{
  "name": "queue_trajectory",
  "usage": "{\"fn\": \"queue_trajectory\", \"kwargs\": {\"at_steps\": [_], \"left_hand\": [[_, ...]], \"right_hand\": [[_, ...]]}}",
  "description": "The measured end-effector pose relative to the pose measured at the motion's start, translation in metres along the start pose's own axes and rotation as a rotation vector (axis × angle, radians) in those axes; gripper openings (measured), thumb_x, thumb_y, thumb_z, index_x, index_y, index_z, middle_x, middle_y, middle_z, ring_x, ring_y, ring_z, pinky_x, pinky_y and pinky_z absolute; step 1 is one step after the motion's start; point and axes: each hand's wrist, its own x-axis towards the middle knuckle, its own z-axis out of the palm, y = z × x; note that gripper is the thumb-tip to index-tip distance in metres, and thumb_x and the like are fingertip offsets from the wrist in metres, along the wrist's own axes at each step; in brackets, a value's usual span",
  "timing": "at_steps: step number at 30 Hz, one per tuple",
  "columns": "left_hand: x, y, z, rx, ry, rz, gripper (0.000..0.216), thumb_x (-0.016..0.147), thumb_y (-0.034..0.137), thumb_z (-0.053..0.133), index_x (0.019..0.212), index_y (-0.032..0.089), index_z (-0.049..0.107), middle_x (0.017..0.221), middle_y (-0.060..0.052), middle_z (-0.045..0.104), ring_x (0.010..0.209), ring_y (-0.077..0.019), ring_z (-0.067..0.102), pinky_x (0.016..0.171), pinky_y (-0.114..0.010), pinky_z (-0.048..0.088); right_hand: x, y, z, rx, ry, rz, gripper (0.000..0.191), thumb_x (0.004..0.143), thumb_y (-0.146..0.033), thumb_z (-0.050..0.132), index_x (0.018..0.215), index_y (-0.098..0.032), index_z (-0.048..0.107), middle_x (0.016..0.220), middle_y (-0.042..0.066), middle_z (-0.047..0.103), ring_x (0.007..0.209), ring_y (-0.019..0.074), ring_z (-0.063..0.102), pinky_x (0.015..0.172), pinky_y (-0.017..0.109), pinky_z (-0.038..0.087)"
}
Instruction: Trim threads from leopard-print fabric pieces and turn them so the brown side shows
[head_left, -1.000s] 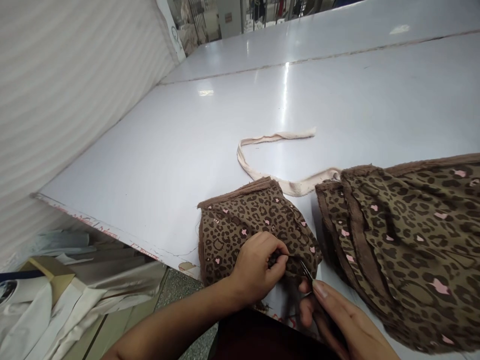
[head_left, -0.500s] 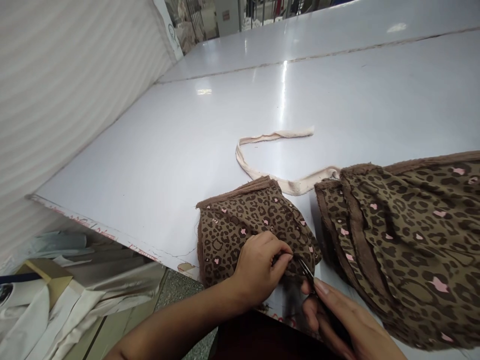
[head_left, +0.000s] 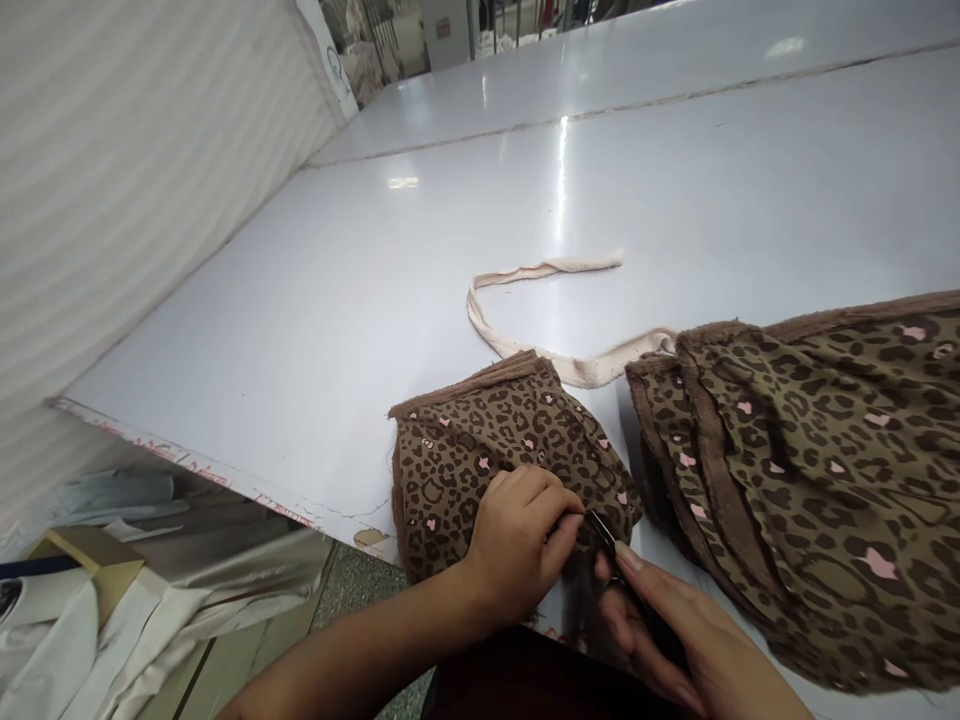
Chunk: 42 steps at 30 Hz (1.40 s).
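A stack of leopard-print fabric pieces point(head_left: 461, 450), brown with pink spots and plush edges, lies at the table's near edge. My left hand point(head_left: 521, 525) rests on it, thumb and forefinger pinching the fabric close to its lower right side. In my right hand point(head_left: 675, 620) is a pair of black-handled scissors point(head_left: 598, 532), their narrow metal blades pointing at the pinched spot, right beside my left fingertips. Most of the scissors' handle is hidden by my fingers. What lies exactly between the blades is too small to make out.
To the right lies a larger pile of the same leopard-print fabric point(head_left: 817, 480). A pale cloth strip point(head_left: 487, 325) curls behind both stacks on the white table point(head_left: 300, 300). A large pale ribbed roll or sheet point(head_left: 150, 180) stands at left; folded cloths point(head_left: 127, 630) lie below the table edge.
The scissors and my right hand have shifted slightly left, closer to my left fingertips. My left hand keeps its pinch. The whole view has moved a little.
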Motion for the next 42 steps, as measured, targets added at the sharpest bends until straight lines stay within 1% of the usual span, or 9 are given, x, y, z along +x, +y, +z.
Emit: {"fn": "queue_trajectory", "kwargs": {"at_steps": [4,9,12,17,22,32,35,39,42], "left_hand": [[0.0,0.0,0.001,0.034,-0.001,0.041,0.011,0.084,0.019,0.049,0.084,0.019,0.06,0.082,-0.002,0.061,0.079,-0.0146,0.054,0.071,-0.03,0.039],[0.002,0.001,0.002,0.05,-0.03,0.002,0.011,0.084,0.019,0.05,0.087,0.02,0.06,0.079,-0.001,0.062,0.077,-0.0138,0.055,0.071,-0.03,0.037],[0.004,0.003,0.002,0.057,-0.041,-0.011,0.009,0.083,0.02,0.051,0.082,0.019,0.06,0.077,0.0,0.061,0.075,-0.0134,0.055,0.07,-0.03,0.037],[0.005,0.005,0.0,0.063,-0.03,-0.012,0.008,0.083,0.019,0.051,0.079,0.019,0.058,0.077,0.0,0.06,0.075,-0.013,0.054,0.07,-0.03,0.036],[0.005,0.007,0.0,0.076,-0.03,-0.012,0.007,0.081,0.016,0.051,0.081,0.019,0.058,0.079,0.0,0.06,0.079,-0.0139,0.054,0.071,-0.031,0.036],[0.004,0.003,0.003,0.093,-0.004,0.066,0.011,0.084,0.018,0.048,0.082,0.019,0.059,0.079,-0.001,0.062,0.079,-0.0142,0.054,0.072,-0.031,0.037],[0.003,0.003,0.003,0.104,-0.009,0.081,0.01,0.084,0.019,0.048,0.082,0.019,0.058,0.079,-0.001,0.061,0.078,-0.0142,0.053,0.072,-0.032,0.036],[0.003,0.002,0.004,0.113,-0.007,0.08,0.009,0.085,0.019,0.049,0.082,0.019,0.057,0.079,-0.001,0.061,0.079,-0.0139,0.053,0.072,-0.032,0.035],[0.003,0.002,0.004,0.124,-0.006,0.086,0.009,0.084,0.019,0.049,0.081,0.019,0.057,0.079,-0.001,0.061,0.079,-0.014,0.054,0.073,-0.032,0.035]], "right_hand": [[0.0,-0.003,0.001,-0.01,0.01,0.006,0.042,0.069,-0.057,0.057,0.076,-0.016,0.052,0.046,-0.005,0.051,0.035,-0.0005,0.021,0.044,0.017,0.02],[-0.002,-0.01,0.0,-0.017,0.008,0.008,0.042,0.063,-0.058,0.063,0.07,-0.018,0.053,0.046,-0.005,0.049,0.035,0.0022,0.023,0.043,0.019,0.026],[-0.002,-0.011,-0.001,-0.024,-0.012,0.006,0.041,0.064,-0.057,0.062,0.068,-0.017,0.052,0.046,-0.005,0.049,0.034,0.0024,0.024,0.042,0.02,0.026],[0.001,-0.006,-0.002,0.009,0.002,0.016,0.041,0.067,-0.057,0.059,0.069,-0.017,0.052,0.044,-0.005,0.049,0.033,0.0002,0.021,0.04,0.018,0.021],[0.001,-0.001,-0.009,0.048,0.023,0.028,0.044,0.06,-0.058,0.064,0.072,-0.017,0.055,0.047,-0.003,0.053,0.035,0.0005,0.021,0.041,0.017,0.012],[-0.003,-0.014,0.0,0.043,0.012,0.061,0.039,0.062,-0.053,0.063,0.064,-0.017,0.049,0.044,-0.005,0.046,0.036,0.0002,0.019,0.043,0.018,0.011],[0.0,-0.01,-0.002,0.061,0.013,0.046,0.039,0.062,-0.053,0.064,0.067,-0.017,0.051,0.044,-0.005,0.046,0.036,-0.0002,0.021,0.043,0.017,0.009],[0.006,-0.002,-0.006,0.073,-0.032,0.048,0.042,0.065,-0.053,0.064,0.058,-0.015,0.046,0.043,-0.006,0.043,0.035,-0.001,0.019,0.042,0.019,0.006],[0.008,0.001,-0.008,0.094,-0.024,0.05,0.039,0.066,-0.052,0.064,0.065,-0.016,0.052,0.045,-0.006,0.044,0.036,-0.0004,0.021,0.042,0.018,0.006]]}}
